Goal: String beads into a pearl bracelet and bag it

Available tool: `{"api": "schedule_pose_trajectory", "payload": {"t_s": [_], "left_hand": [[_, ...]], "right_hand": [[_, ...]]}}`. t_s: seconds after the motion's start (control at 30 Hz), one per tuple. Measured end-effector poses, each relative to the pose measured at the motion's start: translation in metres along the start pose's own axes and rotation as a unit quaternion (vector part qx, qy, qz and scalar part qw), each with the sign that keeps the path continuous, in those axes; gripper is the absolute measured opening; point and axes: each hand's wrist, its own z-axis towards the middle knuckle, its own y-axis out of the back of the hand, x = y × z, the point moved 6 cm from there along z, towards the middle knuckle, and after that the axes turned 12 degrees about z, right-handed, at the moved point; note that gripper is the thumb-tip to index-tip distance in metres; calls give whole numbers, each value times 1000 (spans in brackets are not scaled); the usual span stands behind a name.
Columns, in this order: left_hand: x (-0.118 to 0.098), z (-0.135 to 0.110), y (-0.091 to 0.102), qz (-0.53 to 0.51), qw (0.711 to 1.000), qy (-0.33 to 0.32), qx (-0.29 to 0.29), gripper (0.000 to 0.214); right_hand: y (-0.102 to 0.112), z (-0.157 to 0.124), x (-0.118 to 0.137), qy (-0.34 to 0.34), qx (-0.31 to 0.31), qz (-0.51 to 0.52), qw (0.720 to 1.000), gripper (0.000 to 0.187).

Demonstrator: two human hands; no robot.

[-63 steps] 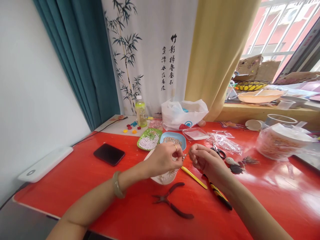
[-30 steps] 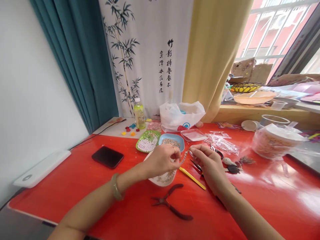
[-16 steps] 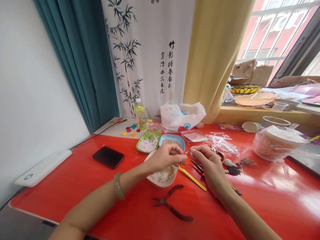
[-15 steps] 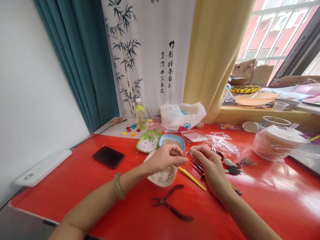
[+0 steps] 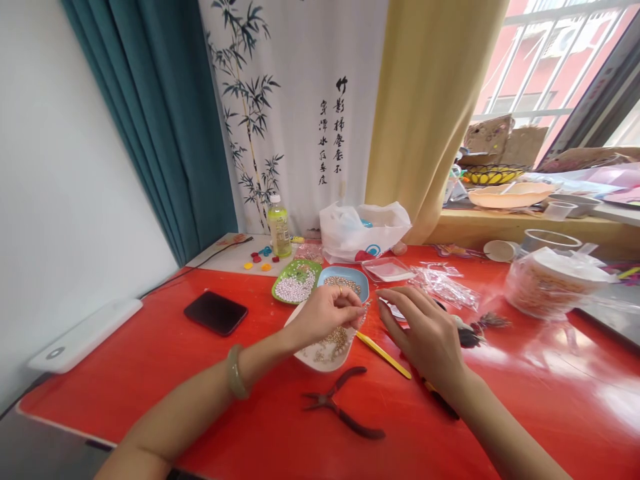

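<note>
My left hand (image 5: 333, 311) is closed in a pinch above the white tray (image 5: 325, 363) of small gold and clear beads. A short beaded strand (image 5: 367, 311) sticks out from its fingertips; its details are too small to make out. To the right, my right hand (image 5: 425, 327) has its thumb and fingers apart with nothing visible between them. It hides most of the dark-handled tools beneath it. Yellow tweezers (image 5: 384, 355) lie on the table between the hands. Closer to me lie pliers (image 5: 327, 401) with dark handles, jaws pointing left.
Behind the hands are a green tray (image 5: 295, 288) of pearly beads and a blue tray (image 5: 365, 283) of gold beads. A phone (image 5: 216, 313) lies left. A drink bottle (image 5: 279, 227), a plastic bag (image 5: 363, 233) and a wrapped tub (image 5: 555, 283) stand farther back.
My right hand has let go of the beaded strand and moved right and slightly down, its fingers opening. My left hand still holds the strand and has shifted slightly left and down.
</note>
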Motion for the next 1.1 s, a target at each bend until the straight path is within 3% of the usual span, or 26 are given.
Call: {"api": "schedule_pose_trajectory", "payload": {"t_s": [0.23, 0.43, 0.53, 0.77, 1.1], "left_hand": [[-15, -8, 7, 154, 985, -56, -46, 13], [-29, -14, 7, 313, 936, -138, -89, 15], [-30, -15, 6, 341, 922, -156, -91, 15], [-27, -14, 7, 357, 919, -142, -85, 16], [-27, -14, 0, 345, 923, -168, -44, 15]], "right_hand": [[4, 3, 9, 85, 37, -87, 992, 19], [3, 4, 12, 90, 38, -79, 992, 16], [2, 6, 12, 93, 50, -69, 992, 12], [-4, 5, 11, 104, 140, -68, 982, 22], [-2, 4, 4, 35, 41, -43, 998, 16]]}}
